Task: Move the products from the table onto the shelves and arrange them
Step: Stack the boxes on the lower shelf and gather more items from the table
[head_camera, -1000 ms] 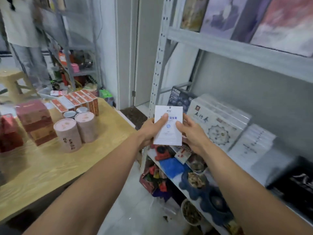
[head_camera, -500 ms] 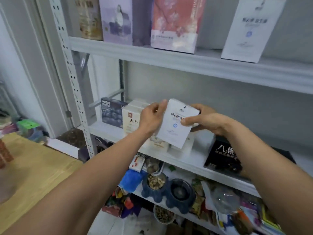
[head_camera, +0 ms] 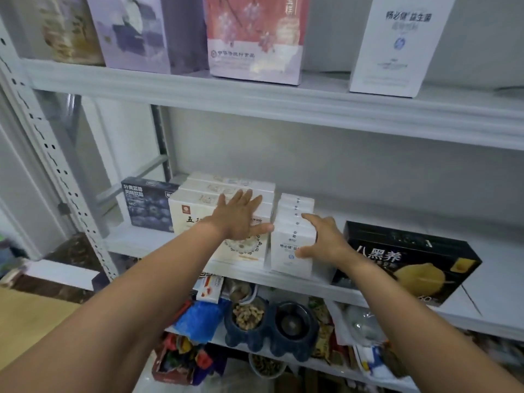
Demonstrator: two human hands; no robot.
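A row of small white boxes (head_camera: pixel 292 242) stands upright on the middle shelf (head_camera: pixel 136 242), the one I carried now at its front. My right hand (head_camera: pixel 326 239) rests against the right side of that row, index finger along the tops and thumb on the front box. My left hand (head_camera: pixel 241 219) lies flat with spread fingers on the stack of larger white boxes (head_camera: pixel 198 202) just left of the row. Neither hand holds anything.
A dark blue box (head_camera: pixel 147 205) stands at the shelf's left end and a black box with a yellow pear (head_camera: pixel 408 259) at the right. Tall cartons (head_camera: pixel 255 38) line the upper shelf. Bowls and packets crowd the lower shelf (head_camera: pixel 269 324). The wooden table (head_camera: pixel 25 321) is at lower left.
I turned from the table to the shelf, set the white box down at the front of the row and let go; both hands now lie flat against the boxes.
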